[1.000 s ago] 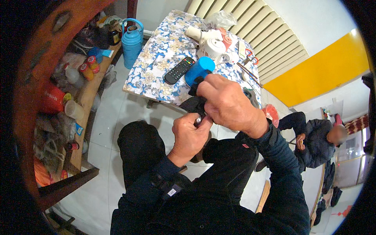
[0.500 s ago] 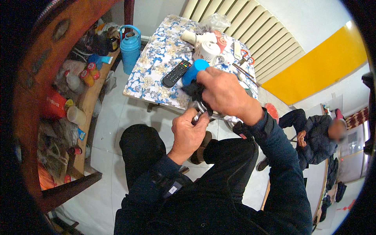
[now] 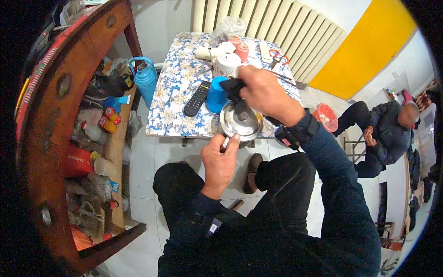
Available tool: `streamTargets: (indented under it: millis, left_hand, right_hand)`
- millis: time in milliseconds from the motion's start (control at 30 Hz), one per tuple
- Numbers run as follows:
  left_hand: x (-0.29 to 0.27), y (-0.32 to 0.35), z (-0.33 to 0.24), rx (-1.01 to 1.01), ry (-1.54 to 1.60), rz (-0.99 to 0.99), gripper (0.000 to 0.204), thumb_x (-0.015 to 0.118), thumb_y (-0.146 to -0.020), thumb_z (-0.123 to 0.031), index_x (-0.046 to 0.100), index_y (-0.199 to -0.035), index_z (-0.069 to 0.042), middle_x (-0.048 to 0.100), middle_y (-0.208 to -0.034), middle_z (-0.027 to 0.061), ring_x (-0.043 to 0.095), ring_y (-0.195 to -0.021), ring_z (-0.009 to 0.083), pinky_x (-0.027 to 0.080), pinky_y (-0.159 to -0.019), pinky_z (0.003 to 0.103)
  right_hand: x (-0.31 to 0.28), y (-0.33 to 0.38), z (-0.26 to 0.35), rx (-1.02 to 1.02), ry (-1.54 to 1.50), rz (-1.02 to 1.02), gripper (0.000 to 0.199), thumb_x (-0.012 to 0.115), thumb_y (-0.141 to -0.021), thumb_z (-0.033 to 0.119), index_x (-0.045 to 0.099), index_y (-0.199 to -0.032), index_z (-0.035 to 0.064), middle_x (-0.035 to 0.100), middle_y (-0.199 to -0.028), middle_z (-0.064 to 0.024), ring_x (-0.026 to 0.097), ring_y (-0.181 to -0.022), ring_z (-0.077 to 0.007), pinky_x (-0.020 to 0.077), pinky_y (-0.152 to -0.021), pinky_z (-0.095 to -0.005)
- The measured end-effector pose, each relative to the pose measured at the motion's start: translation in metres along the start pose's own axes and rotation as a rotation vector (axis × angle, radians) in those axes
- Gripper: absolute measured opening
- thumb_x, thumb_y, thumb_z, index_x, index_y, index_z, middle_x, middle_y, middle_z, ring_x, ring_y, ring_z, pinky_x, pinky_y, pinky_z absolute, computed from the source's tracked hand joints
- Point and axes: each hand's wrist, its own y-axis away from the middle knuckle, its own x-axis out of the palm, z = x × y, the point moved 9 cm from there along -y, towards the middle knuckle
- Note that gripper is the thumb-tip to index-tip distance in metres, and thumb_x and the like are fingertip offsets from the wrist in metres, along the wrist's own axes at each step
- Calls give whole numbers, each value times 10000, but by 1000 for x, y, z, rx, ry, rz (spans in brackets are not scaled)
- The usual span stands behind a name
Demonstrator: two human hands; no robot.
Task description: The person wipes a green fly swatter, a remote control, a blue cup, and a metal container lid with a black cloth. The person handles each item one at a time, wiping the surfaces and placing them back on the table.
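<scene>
My left hand is closed, thumb on top, around the handle of a small shiny metal pot with a round lid. A dark knob stands at the lid's middle. The pot is at the table's near edge, partly over it; whether it rests there I cannot tell. My right hand grips a bunched black cloth just above the lid's far side. Beside the cloth a blue plastic cup stands on the table, and left of that lies a black remote control.
The table has a blue floral cover. Toward its back are a white mug, red containers, red-handled scissors and a plastic bag. A blue thermos and cluttered shelf stand left; a person sits right.
My right hand with the cloth has lifted off the metal pot, whose lid now faces up in view. My left hand keeps its hold. The head view has shifted.
</scene>
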Motion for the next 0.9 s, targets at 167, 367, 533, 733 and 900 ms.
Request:
streamTargets:
  millis: [167, 367, 533, 733, 900]
  left_hand:
    - [3, 0, 5, -91, 69, 33, 385, 821, -1035, -142, 556, -786, -12, 482, -704, -65, 396, -701, 26, 342, -567, 294]
    - [4, 3, -3, -48, 108, 53, 268, 785, -1061, -158, 694, -870, 6, 537, -765, -87, 413, -740, 24, 334, -613, 281]
    - [1, 2, -6, -32, 18, 8, 318, 798, -1054, -148, 638, -833, 14, 494, -716, -86, 373, -682, 17, 302, -559, 291]
    - [1, 0, -2, -106, -43, 47, 298, 792, -1051, -171, 668, -839, -1, 530, -754, -87, 401, -735, 22, 326, -610, 281]
    - [3, 0, -3, -110, -22, 82, 282, 792, -1050, -181, 684, -864, 1, 533, -752, -93, 409, -732, 19, 337, -606, 280]
  right_hand:
    - [-33, 72, -66, 408, -283, -268, 223, 673, -885, 53, 651, -1091, -28, 712, -919, -257, 700, -852, -423, 566, -814, -490]
    - [-17, 146, -77, 652, -540, -303, 133, 678, -921, 10, 632, -1045, -6, 628, -889, 6, 566, -780, -74, 485, -679, -264]
    - [-21, 156, -48, 486, -636, -313, 192, 673, -892, -42, 639, -1077, -5, 675, -959, -56, 652, -850, -142, 530, -759, -293]
    - [-26, 118, -4, 63, -476, -196, 345, 632, -770, -80, 643, -1107, -8, 658, -1039, -184, 684, -997, -416, 569, -919, -458]
    - [-16, 81, -19, 41, -396, -113, 348, 624, -780, -78, 652, -1114, 11, 660, -1037, -208, 675, -1006, -453, 563, -911, -498]
